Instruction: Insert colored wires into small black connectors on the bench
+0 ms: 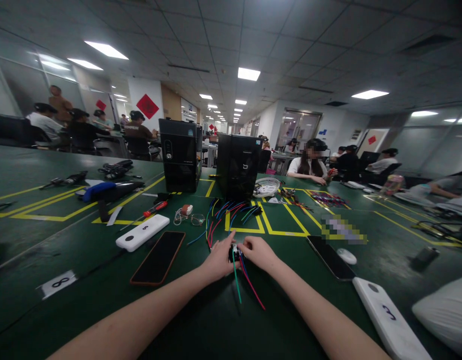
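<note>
- Near right, one white block (390,315) marked 3.
- Next, centre, one green wire (237,285) and one red wire (255,290), trailing toward us from a small black part (236,255).
- That part, between our hands above the green table (291,325): our left hand (218,257) grasps it from the left; our right hand (258,251) has its fingers curled at its right side, whether gripping we cannot tell.
- Two dark phones, one left (159,257), one right (330,256).
- Farther, loose coloured wires (220,214).
- Far, two black computer cases (178,160).
</note>
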Demonstrator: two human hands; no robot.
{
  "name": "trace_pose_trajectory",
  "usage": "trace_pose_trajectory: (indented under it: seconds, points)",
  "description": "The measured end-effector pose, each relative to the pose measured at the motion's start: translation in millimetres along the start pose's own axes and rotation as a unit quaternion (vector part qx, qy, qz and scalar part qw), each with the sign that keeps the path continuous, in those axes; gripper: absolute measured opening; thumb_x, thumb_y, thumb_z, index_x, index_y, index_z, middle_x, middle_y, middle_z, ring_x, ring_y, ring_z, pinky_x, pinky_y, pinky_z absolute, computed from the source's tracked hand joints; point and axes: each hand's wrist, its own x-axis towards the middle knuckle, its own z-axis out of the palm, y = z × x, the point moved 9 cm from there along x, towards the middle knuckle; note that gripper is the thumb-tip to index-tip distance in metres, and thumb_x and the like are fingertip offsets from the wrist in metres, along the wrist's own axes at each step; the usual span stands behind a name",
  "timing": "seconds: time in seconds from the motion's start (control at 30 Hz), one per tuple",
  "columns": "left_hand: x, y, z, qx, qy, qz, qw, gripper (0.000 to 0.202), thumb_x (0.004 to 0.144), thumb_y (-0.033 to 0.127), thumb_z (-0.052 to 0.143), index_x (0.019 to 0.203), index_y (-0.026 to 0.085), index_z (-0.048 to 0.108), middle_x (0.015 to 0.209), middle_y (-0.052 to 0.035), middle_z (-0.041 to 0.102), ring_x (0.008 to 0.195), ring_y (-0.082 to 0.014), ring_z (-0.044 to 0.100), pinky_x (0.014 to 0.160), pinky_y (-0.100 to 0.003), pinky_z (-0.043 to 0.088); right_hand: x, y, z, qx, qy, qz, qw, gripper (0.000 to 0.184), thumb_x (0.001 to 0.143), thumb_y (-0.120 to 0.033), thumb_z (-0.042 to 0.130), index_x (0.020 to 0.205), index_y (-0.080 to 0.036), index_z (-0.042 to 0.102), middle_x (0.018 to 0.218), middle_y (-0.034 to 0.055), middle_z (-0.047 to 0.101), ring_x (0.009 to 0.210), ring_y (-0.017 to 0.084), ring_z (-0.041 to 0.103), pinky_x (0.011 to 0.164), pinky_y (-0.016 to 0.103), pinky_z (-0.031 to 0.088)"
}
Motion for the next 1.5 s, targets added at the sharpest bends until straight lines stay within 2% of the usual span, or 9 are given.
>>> trace_pose_trajectory:
  seconds: [0.07, 0.13, 0.17, 0.4, 0.7, 0.9, 1.2, 1.4, 1.5]
  points:
    - [-0.1, -0.8, -4.9, 0.031, 0.009, 0.003, 0.999, 0.078, 0.064, 0.036, 0.068, 0.131, 0.020, 0.032, 0.116, -0.0084, 0.052, 0.112, -0.0274, 0.045, 0.100, -0.044, 0.025, -3.5, -2.6, 7.7, -0.004, -0.022, 0.009, 1.000, 0.032, 0.080, -0.041, 0.049, 0.060, -0.016, 0.052, 0.055, -0.0034, 0.048, 0.050, 0.007, 0.036, 0.049, 0.020, 0.020]
    - [-0.1, -0.4, -6.3, 0.065, 0.005, 0.014, 0.998, 0.054, 0.065, 0.043, 0.067, 0.112, 0.022, 0.051, 0.111, -0.0066, 0.054, 0.107, -0.0271, 0.047, 0.097, -0.042, 0.029, -5.7, -2.8, 12.2, -0.009, -0.041, 0.019, 0.999, 0.032, 0.080, -0.040, 0.049, 0.059, -0.016, 0.052, 0.053, -0.0038, 0.047, 0.049, 0.007, 0.035, 0.049, 0.021, 0.019]
    - [0.1, -1.6, -6.6, 0.072, 0.005, 0.012, 0.997, 0.046, 0.066, 0.043, 0.067, 0.105, 0.022, 0.054, 0.106, -0.0057, 0.055, 0.103, -0.0264, 0.049, 0.094, -0.041, 0.033, -6.1, -2.3, 13.3, -0.008, -0.048, 0.020, 0.999, 0.032, 0.081, -0.039, 0.049, 0.058, -0.016, 0.052, 0.053, -0.0039, 0.047, 0.050, 0.007, 0.035, 0.049, 0.021, 0.019]
    - [1.8, -3.0, -4.4, 0.073, 0.019, 0.016, 0.997, 0.040, 0.067, 0.042, 0.066, 0.101, 0.022, 0.054, 0.099, -0.0038, 0.056, 0.096, -0.0244, 0.052, 0.086, -0.037, 0.037, 0.3, 4.9, 19.3, 0.040, -0.069, 0.006, 0.997, 0.039, 0.082, -0.043, 0.044, 0.054, -0.016, 0.048, 0.050, -0.0052, 0.040, 0.050, 0.007, 0.033, 0.049, 0.020, 0.021]
    - [1.6, -5.1, -2.5, 0.067, 0.022, 0.012, 0.997, 0.042, 0.069, 0.042, 0.064, 0.104, 0.022, 0.053, 0.102, -0.0039, 0.055, 0.099, -0.0245, 0.051, 0.087, -0.037, 0.036, -2.3, 19.1, 26.4, 0.045, -0.116, 0.080, 0.989, 0.041, 0.077, -0.052, 0.047, 0.056, -0.017, 0.049, 0.049, -0.0054, 0.041, 0.048, 0.007, 0.034, 0.047, 0.020, 0.022]
    - [1.7, 0.4, -4.5, 0.064, 0.020, 0.032, 0.997, 0.040, 0.069, 0.037, 0.065, 0.105, 0.022, 0.053, 0.102, -0.0036, 0.056, 0.098, -0.0234, 0.051, 0.088, -0.036, 0.037, 1.8, 11.6, 13.8, 0.035, -0.015, 0.046, 0.998, 0.039, 0.081, -0.046, 0.045, 0.057, -0.016, 0.048, 0.053, -0.0047, 0.042, 0.052, 0.007, 0.036, 0.049, 0.020, 0.022]
    - [1.3, 2.0, -2.8, 0.070, 0.006, 0.022, 0.997, 0.043, 0.067, 0.038, 0.066, 0.106, 0.024, 0.053, 0.104, -0.0041, 0.056, 0.100, -0.0250, 0.050, 0.089, -0.038, 0.036, 1.4, 8.0, 20.2, 0.027, -0.026, 0.051, 0.998, 0.025, 0.078, -0.024, 0.046, 0.055, -0.016, 0.051, 0.052, -0.0031, 0.047, 0.051, 0.008, 0.037, 0.050, 0.021, 0.021]
    - [1.9, 4.3, -3.6, 0.073, 0.008, 0.024, 0.997, 0.043, 0.068, 0.039, 0.066, 0.106, 0.023, 0.054, 0.104, -0.0043, 0.055, 0.100, -0.0252, 0.050, 0.089, -0.037, 0.036, 0.8, -0.4, -12.5, -0.020, 0.057, 0.014, 0.998, 0.026, 0.082, -0.023, 0.042, 0.060, -0.015, 0.054, 0.058, -0.0005, 0.052, 0.053, 0.008, 0.038, 0.051, 0.021, 0.019]
    - [1.3, 4.4, -4.3, 0.070, 0.015, 0.025, 0.997, 0.043, 0.068, 0.042, 0.065, 0.105, 0.023, 0.054, 0.104, -0.0045, 0.055, 0.099, -0.0251, 0.050, 0.087, -0.037, 0.037, 1.4, 6.8, -26.3, -0.058, 0.078, 0.021, 0.995, 0.029, 0.086, -0.027, 0.038, 0.064, -0.016, 0.055, 0.062, 0.0010, 0.055, 0.056, 0.009, 0.041, 0.051, 0.022, 0.019]
